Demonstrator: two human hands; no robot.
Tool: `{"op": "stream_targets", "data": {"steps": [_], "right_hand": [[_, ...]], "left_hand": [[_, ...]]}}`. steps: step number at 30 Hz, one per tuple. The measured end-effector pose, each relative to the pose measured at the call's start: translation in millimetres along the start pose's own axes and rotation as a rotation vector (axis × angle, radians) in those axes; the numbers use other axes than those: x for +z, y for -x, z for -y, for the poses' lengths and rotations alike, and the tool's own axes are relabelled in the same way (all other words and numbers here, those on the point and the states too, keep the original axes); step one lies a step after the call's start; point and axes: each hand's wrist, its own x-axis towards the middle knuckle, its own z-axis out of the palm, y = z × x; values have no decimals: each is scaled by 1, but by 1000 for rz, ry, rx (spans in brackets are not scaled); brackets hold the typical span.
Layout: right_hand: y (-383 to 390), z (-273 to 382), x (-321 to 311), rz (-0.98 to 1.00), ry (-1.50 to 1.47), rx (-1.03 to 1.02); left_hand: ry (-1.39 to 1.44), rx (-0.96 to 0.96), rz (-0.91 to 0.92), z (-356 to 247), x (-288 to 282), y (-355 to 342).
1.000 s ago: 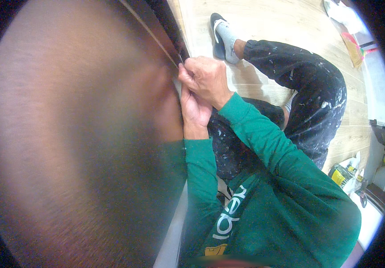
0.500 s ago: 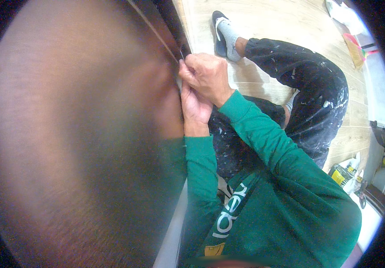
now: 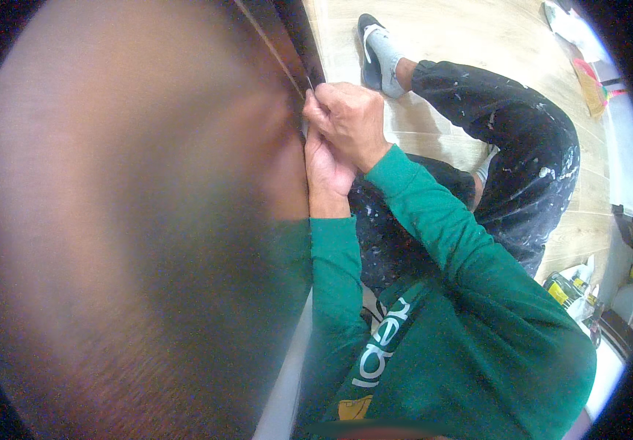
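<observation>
Door edge (image 3: 303,73) pinched by right hand (image 3: 349,121), left hand (image 3: 325,170) beneath.

head cam | looks steeply down | very near dark panel (image 3: 133,242) at left | single view

A big brown panel (image 3: 133,220) blocks the whole left; open floor (image 3: 441,37) lies right, past the bent leg (image 3: 507,139).

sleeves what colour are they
Green sleeves, clearest in the head view.
</observation>
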Motion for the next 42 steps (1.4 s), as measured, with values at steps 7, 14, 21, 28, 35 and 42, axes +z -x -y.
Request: {"op": "stream_targets", "data": {"steps": [7, 14, 21, 28, 35, 42], "right_hand": [[2, -1, 1, 0, 8, -11], [3, -1, 3, 16, 30, -4], [4, -1, 3, -5, 32, -5], [4, 0, 5, -54, -7, -18], [7, -2, 6, -28, 4, -5], [11, -4, 6, -21, -5, -3]], "left_hand": [[7, -23, -41, -2, -8, -5], [31, -53, -33, -3, -5, -4], [-22, -4, -71, -1, -1, -1], [-10, -12, -94, -1, -4, -3], [35, -29, -72, 0, -10, -4], [55, -41, -49, 1, -14, -3]]}}
